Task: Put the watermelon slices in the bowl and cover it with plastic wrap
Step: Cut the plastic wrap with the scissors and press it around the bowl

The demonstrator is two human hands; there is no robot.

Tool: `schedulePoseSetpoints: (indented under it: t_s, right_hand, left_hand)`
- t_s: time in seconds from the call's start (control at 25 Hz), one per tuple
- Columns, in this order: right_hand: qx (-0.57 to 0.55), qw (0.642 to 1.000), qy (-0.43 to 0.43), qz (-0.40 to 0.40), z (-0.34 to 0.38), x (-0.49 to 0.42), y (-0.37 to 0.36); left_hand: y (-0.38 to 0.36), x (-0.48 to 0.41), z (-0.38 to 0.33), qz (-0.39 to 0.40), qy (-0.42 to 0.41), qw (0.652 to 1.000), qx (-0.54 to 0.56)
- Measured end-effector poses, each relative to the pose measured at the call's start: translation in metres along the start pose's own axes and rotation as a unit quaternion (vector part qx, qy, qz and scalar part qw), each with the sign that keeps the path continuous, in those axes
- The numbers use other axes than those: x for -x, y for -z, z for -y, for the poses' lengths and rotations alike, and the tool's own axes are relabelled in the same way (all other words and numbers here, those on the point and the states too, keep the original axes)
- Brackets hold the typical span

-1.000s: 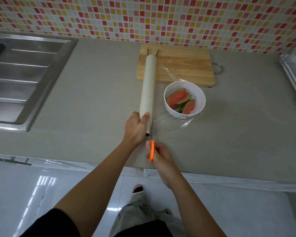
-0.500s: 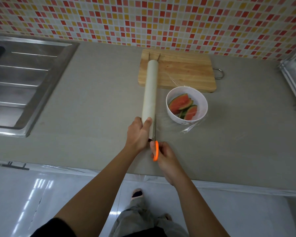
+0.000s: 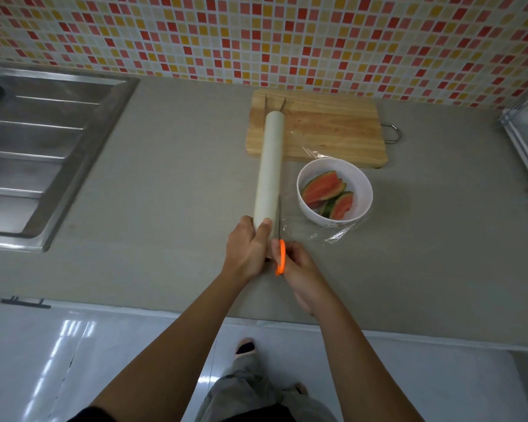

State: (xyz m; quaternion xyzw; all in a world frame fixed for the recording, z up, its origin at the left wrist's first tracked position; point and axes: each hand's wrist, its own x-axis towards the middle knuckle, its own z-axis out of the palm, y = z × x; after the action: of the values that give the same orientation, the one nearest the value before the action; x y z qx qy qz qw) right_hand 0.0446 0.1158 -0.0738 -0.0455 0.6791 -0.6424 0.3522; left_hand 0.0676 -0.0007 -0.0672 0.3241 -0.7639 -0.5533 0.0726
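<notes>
Cutting step: watermelon slices (image 3: pixel 322 188) lay in the white bowl (image 3: pixel 365 190) on the desk (image 3: pixel 165 208), left hand (image 3: pixel 246 251) fingers (image 3: pixel 248 222) wrapped round the near end of the plastic wrap roll (image 3: pixel 270 166), right hand (image 3: pixel 301 271) fingers (image 3: pixel 291 249) gripped orange scissors (image 3: pixel 281 258) at the film (image 3: pixel 333 236), next move likely snipping straight along the roll.

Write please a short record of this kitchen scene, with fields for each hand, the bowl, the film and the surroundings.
left hand: grips near end of wrap roll
right hand: holds orange scissors, blades beside the roll
bowl: white, holds watermelon slices
film: reaches from roll past bowl, edge crumpled on counter
surroundings: cutting board behind bowl, sink at left
</notes>
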Motion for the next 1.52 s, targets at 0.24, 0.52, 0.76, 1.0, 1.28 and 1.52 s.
schedulePoseSetpoints:
  t_s: [0.24, 0.52, 0.76, 1.0, 1.28, 1.52]
  right_hand:
    - [-0.011, 1.0, 0.008, -0.004, 0.013, -0.014, 0.003]
    - [0.018, 1.0, 0.004, -0.025, 0.023, -0.029, 0.002]
    - [0.053, 0.998, 0.009, -0.038, 0.032, -0.041, 0.003]
    - [0.069, 0.997, -0.004, -0.039, 0.032, -0.054, 0.002]
    - [0.066, 0.997, 0.003, -0.035, 0.037, -0.069, -0.003]
    - [0.049, 0.998, 0.004, -0.032, 0.038, -0.087, -0.008]
  left_hand:
    - [0.0, 0.001, 0.001, 0.01, 0.01, 1.0, -0.001]
    - [0.003, 0.003, 0.007, 0.016, 0.018, 1.0, -0.004]
    - [0.006, 0.003, 0.009, 0.021, 0.004, 0.999, -0.038]
    - [0.015, 0.002, 0.013, 0.03, 0.01, 0.998, -0.046]
    - [0.028, 0.004, 0.014, 0.055, 0.01, 0.998, -0.036]
    - [0.038, 0.003, 0.017, 0.054, -0.001, 0.997, -0.053]
